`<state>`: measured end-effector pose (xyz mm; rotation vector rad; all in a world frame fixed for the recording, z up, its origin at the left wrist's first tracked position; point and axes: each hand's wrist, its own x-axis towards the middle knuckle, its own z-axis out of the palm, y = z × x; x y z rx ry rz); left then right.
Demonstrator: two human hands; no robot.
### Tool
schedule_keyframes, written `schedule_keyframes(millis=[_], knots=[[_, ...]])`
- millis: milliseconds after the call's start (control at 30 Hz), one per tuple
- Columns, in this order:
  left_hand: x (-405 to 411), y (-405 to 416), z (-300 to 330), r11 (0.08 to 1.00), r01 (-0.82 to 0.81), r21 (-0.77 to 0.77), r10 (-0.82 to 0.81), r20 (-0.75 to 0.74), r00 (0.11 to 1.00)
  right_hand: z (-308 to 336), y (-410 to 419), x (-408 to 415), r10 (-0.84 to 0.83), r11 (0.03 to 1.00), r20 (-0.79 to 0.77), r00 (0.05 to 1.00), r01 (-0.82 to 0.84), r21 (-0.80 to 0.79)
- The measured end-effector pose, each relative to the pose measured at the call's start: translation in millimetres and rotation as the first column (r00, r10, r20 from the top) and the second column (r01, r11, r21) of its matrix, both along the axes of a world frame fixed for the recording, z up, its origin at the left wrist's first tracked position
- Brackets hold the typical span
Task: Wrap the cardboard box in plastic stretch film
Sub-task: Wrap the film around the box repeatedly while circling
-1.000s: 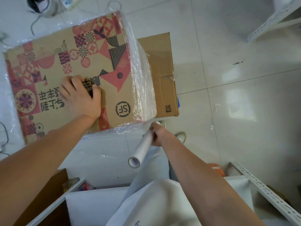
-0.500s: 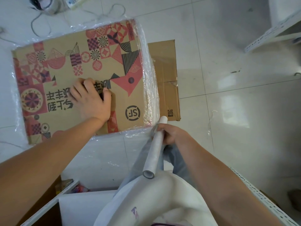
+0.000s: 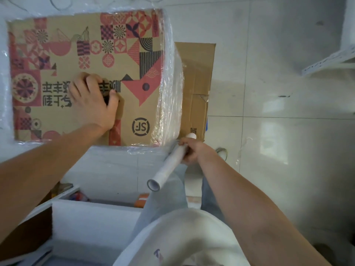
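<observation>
A large cardboard box (image 3: 57,121) with red and black printed patterns fills the upper left. Clear stretch film (image 3: 171,83) covers its right side and bunches along its near edge. My left hand (image 3: 92,102) presses flat on the box top, fingers apart. My right hand (image 3: 192,150) grips the white stretch film roll (image 3: 167,167) by its far end, at the box's near right corner; the roll points back toward me, its open core end nearest.
A flattened brown cardboard piece (image 3: 197,83) lies on the tile floor right of the box. A white bin (image 3: 92,217) stands near my legs at lower left. White metal shelving (image 3: 330,62) sits at the upper right. Cables trail along the top edge.
The view has drawn closer to the box. The roll's near end swung from upright toward my left, and my right hand sits closer to the box corner. My left hand stays pressed on top.
</observation>
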<state>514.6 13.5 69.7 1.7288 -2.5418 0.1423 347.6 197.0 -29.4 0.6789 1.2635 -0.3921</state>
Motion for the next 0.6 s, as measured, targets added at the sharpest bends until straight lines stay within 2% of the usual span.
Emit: schedule_keyframes(millis=[133, 333, 600], knots=[[-1.3, 3.5, 2.5, 1.000, -0.005, 0.018, 0.006, -0.052, 0.999, 2.4, -13.0, -18.6, -0.018, 0.999, -0.059, 0.998, 0.016, -0.035], [-1.3, 3.5, 4.0, 1.000, -0.008, 0.029, 0.009, -0.048, 0.999, 0.2, -29.4, -25.4, -0.037, 0.997, -0.027, 0.999, 0.035, -0.065], [-2.0, 3.8, 7.6, 0.999, -0.010, 0.041, 0.011, -0.031, 0.999, 19.3, -30.4, -8.2, -0.208, 0.971, -0.088, 0.974, 0.216, 0.103]])
